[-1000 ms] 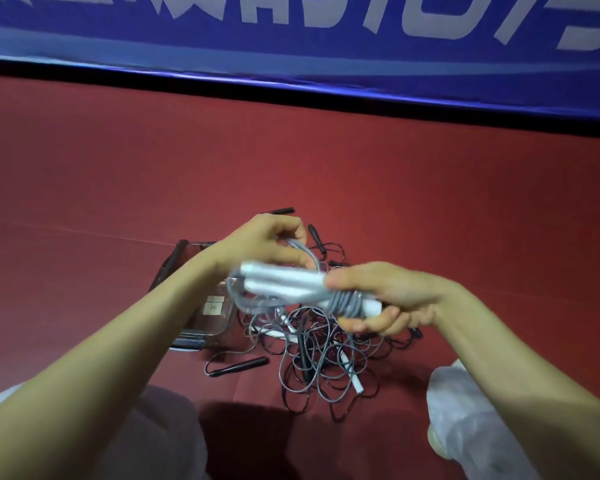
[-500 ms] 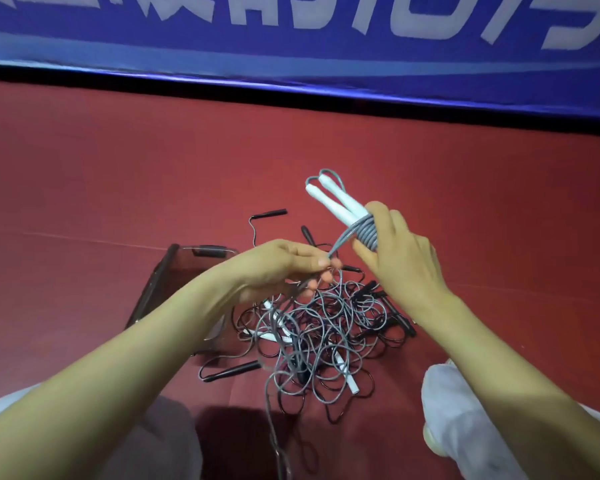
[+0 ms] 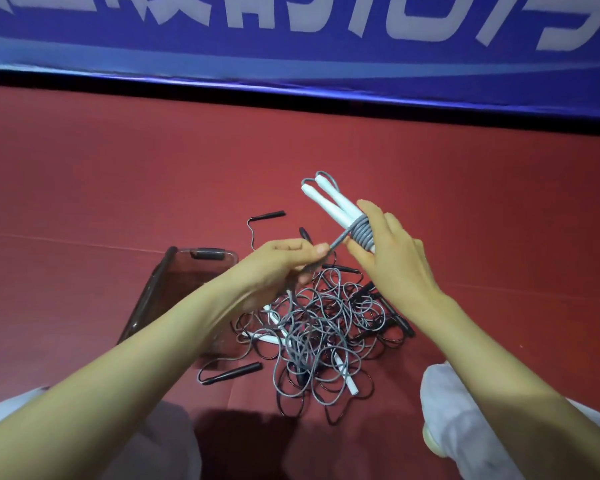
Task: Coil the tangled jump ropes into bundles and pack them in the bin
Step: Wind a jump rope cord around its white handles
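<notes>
My right hand grips a jump rope bundle: two white handles side by side, pointing up and left, with grey cord wound tightly round their lower part. My left hand pinches the grey cord's free length just left of the coil, and the cord runs taut between the hands. Below the hands a tangled pile of grey and black ropes with white and black handles lies on the red floor. The dark see-through bin stands left of the pile, partly behind my left forearm.
Loose black handles lie near the pile: one beyond it, one at its front left. A blue banner with white lettering runs along the far side. My knees in light trousers flank the pile.
The white handles swung from lying across in front of me to pointing up and left in my right hand. My left hand let go of them and now pulls the cord taut.
</notes>
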Demonstrator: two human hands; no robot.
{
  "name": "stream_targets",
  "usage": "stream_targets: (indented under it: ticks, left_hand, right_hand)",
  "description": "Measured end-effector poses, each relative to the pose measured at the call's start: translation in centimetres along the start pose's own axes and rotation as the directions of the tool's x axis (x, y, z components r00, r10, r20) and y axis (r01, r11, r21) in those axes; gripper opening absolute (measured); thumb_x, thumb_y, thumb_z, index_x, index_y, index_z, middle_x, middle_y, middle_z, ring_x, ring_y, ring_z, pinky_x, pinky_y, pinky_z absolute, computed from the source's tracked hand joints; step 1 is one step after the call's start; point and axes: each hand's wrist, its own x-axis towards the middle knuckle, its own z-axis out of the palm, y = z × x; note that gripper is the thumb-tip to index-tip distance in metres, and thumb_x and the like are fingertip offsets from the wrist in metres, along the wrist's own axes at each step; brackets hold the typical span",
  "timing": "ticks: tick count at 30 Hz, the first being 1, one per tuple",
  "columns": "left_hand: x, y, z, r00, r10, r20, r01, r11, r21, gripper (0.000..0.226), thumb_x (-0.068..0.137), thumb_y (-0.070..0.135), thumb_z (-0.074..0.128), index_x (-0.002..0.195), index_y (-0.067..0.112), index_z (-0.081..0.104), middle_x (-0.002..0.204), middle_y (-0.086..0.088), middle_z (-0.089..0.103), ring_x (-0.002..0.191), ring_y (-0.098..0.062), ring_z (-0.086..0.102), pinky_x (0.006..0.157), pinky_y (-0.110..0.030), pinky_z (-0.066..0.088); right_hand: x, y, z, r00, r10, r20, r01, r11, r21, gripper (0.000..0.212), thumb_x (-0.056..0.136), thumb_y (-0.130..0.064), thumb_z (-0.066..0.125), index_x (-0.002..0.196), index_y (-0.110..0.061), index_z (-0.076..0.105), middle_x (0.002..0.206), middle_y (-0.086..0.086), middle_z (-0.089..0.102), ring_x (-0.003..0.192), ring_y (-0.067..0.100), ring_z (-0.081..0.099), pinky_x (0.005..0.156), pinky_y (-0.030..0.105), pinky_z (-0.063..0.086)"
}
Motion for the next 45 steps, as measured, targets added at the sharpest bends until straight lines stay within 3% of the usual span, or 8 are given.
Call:
stream_targets:
  ticks: [7, 16, 22, 26, 29, 34, 40, 45]
  left_hand:
    - [0.7, 0.0, -1.1, 0.991, 0.112, -0.068, -0.104, 0.987, 0.122, 0.015, 0.086, 0.004, 0.065, 0.078, 0.009, 0.053, 0.065, 0.001, 0.067, 0.057, -0.005, 0.052, 0.058, -0.016, 0.041]
    - [-0.3, 0.7, 0.0, 0.894, 0.28, -0.35, -0.304, 0.953, -0.015, 0.034, 0.077, -0.017, 0.066, 0.067, 0.008, 0.045, 0.081, -0.011, 0.061, 0.068, -0.009, 0.066, 0.067, -0.018, 0.052]
    - [-0.1, -0.1, 0.7, 0.967, 0.096, -0.236, -0.089, 0.995, 0.043, 0.016, 0.093, 0.034, 0.059, 0.095, 0.019, 0.064, 0.069, 0.008, 0.064, 0.053, 0.0, 0.044, 0.063, -0.023, 0.033]
    - [0.5, -0.5, -0.2, 0.975, 0.046, -0.217, -0.057, 0.998, -0.042, 0.006, 0.089, 0.015, 0.063, 0.089, 0.013, 0.069, 0.061, 0.014, 0.061, 0.059, -0.001, 0.048, 0.061, -0.018, 0.035]
    - [0.6, -0.5, -0.7, 0.977, 0.129, -0.169, -0.136, 0.99, -0.027, 0.004, 0.085, 0.008, 0.066, 0.082, 0.011, 0.067, 0.06, 0.01, 0.061, 0.054, -0.002, 0.049, 0.055, -0.016, 0.036]
    - [0.1, -0.7, -0.1, 0.975, 0.218, 0.047, -0.222, 0.968, 0.113, 0.014, 0.079, 0.029, 0.064, 0.066, 0.022, 0.065, 0.054, 0.007, 0.049, 0.049, -0.005, 0.039, 0.049, -0.015, 0.031]
    - [0.2, -0.9, -1.1, 0.971, 0.19, 0.146, -0.217, 0.955, 0.203, 0.036, 0.087, 0.047, 0.047, 0.083, 0.02, 0.072, 0.058, 0.007, 0.038, 0.056, -0.007, 0.031, 0.055, -0.017, 0.027]
    - [0.0, 0.0, -3.0, 0.96, 0.2, 0.194, -0.253, 0.917, 0.308, 0.018, 0.084, 0.028, 0.059, 0.092, 0.019, 0.072, 0.077, 0.014, 0.066, 0.076, -0.002, 0.059, 0.078, -0.017, 0.044]
  right_hand:
    - [-0.3, -0.4, -0.2, 0.998, -0.053, 0.023, 0.047, 0.976, 0.212, 0.045, 0.09, -0.032, 0.063, 0.131, -0.023, 0.045, 0.124, -0.002, 0.056, 0.091, 0.025, 0.054, 0.072, 0.03, 0.031]
    - [0.3, -0.3, 0.0, 0.999, 0.025, -0.047, -0.036, 0.964, -0.263, 0.056, 0.098, -0.04, 0.047, 0.146, -0.016, 0.03, 0.118, 0.01, 0.048, 0.085, 0.042, 0.062, 0.064, 0.037, 0.032]
    - [0.8, -0.7, -0.3, 0.993, 0.074, -0.09, -0.076, 0.997, -0.022, 0.047, 0.095, -0.035, 0.053, 0.135, -0.014, 0.04, 0.117, 0.007, 0.052, 0.089, 0.04, 0.059, 0.068, 0.035, 0.031]
    - [0.8, -1.2, -0.6, 0.994, 0.091, 0.058, -0.103, 0.956, 0.273, 0.041, 0.088, -0.034, 0.064, 0.123, -0.022, 0.046, 0.099, -0.007, 0.054, 0.079, 0.019, 0.051, 0.064, 0.03, 0.029]
    - [0.3, -1.6, -0.7, 0.963, 0.029, 0.269, -0.191, 0.776, 0.601, 0.038, 0.078, -0.034, 0.077, 0.107, -0.025, 0.054, 0.074, -0.009, 0.057, 0.048, 0.008, 0.047, 0.042, 0.024, 0.036]
    - [0.1, -1.9, -0.8, 0.91, 0.043, 0.412, -0.413, 0.172, 0.894, 0.042, 0.07, -0.051, 0.065, 0.089, -0.015, 0.06, 0.06, 0.002, 0.052, 0.031, 0.004, 0.023, 0.03, 0.013, 0.019]
    - [0.4, -1.1, -0.9, 0.833, 0.043, 0.551, -0.552, 0.014, 0.834, 0.045, 0.085, -0.051, 0.051, 0.096, -0.008, 0.058, 0.059, 0.005, 0.051, 0.027, 0.005, 0.022, 0.028, 0.011, 0.019]
    - [0.0, -0.8, -1.3, 0.683, -0.212, 0.699, -0.718, -0.017, 0.696, 0.048, 0.083, -0.056, 0.051, 0.098, -0.011, 0.059, 0.053, 0.002, 0.049, 0.025, 0.001, 0.025, 0.024, 0.009, 0.02]
